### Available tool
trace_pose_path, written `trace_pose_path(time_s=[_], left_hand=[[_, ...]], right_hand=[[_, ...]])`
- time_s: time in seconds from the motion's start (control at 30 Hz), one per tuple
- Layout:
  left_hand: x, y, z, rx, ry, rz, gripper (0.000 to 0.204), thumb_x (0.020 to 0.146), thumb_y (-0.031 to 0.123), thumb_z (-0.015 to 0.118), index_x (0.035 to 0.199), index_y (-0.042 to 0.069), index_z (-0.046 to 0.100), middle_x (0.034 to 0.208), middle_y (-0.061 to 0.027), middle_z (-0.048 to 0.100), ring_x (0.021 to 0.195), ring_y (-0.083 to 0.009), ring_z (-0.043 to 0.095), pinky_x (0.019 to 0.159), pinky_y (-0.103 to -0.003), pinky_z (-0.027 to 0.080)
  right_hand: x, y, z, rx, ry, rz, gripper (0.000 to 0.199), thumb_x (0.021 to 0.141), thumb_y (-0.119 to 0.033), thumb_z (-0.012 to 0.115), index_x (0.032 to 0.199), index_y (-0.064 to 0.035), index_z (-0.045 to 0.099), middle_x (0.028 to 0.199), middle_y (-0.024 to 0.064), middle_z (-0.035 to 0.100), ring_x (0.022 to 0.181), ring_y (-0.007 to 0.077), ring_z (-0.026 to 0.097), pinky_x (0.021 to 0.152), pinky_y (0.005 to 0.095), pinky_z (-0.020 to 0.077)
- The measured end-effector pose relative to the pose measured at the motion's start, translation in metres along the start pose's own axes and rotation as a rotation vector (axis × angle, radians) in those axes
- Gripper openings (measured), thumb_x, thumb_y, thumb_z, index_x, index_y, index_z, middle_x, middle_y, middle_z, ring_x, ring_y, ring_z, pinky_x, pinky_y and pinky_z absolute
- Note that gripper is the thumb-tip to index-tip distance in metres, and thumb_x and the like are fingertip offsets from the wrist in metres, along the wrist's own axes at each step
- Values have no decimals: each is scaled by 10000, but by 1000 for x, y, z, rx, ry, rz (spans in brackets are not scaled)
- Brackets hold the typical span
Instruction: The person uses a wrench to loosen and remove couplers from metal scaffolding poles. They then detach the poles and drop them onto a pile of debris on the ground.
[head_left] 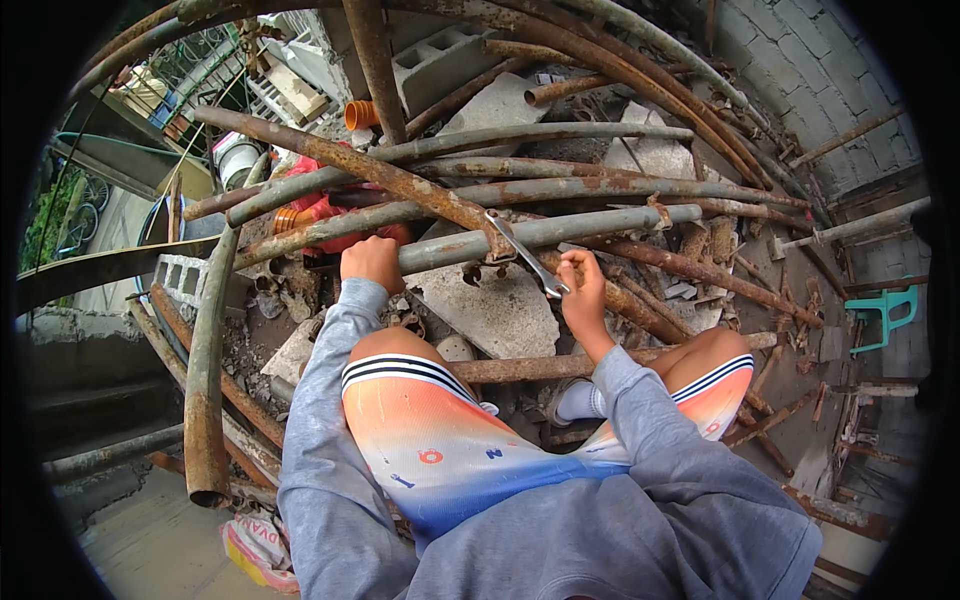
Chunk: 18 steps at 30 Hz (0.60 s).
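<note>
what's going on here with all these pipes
A person's left hand grips the left end of a grey pipe, while the right hand holds the lower end of a wrench. The wrench's upper end is at a rusty clamp, where a rusty pipe meets the grey one; whether it is seated on a bolt is too small to tell. A broken concrete slab lies below, with more pipes around.

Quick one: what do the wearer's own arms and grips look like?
Both arms: long, plain grey sleeves, loose and creased, reaching about to the wrists. Left sleeve looks mottled light grey; right sleeve is similar, darker toward the shoulder. Left grip and right grip are bare, ungloved, five-fingered human hands. No cables visible on either arm.
</note>
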<state>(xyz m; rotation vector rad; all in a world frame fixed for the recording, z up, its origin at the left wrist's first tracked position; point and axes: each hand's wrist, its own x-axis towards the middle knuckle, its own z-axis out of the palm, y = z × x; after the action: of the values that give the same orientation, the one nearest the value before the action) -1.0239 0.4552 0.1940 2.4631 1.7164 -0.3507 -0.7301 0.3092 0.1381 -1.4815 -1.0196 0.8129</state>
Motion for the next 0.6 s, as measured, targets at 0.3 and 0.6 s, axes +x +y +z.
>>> trace_pose_path(time_s=[0.3, 0.6], left_hand=[[-4, -9, 7, -11, 16, -13, 214, 665, 179, 771, 868, 112, 760, 901, -140, 738, 848, -320, 731, 746, -428, 592], [2, -9, 18, -30, 38, 28, 190, 684, 166, 753, 867, 116, 745, 893, -144, 732, 837, -315, 731, 735, -425, 590]], right_hand=[[-35, -67, 39, 896, -220, 877, 382, 1035, -304, 512, 1347, -86, 474, 1140, 123, 635, 919, 225, 668, 752, 318, 573], [0, -47, 13, 428, -48, 615, 238, 955, -142, 675, 1139, -13, 597, 807, 58, 626, 501, 64, 498, 405, 188, 342]])
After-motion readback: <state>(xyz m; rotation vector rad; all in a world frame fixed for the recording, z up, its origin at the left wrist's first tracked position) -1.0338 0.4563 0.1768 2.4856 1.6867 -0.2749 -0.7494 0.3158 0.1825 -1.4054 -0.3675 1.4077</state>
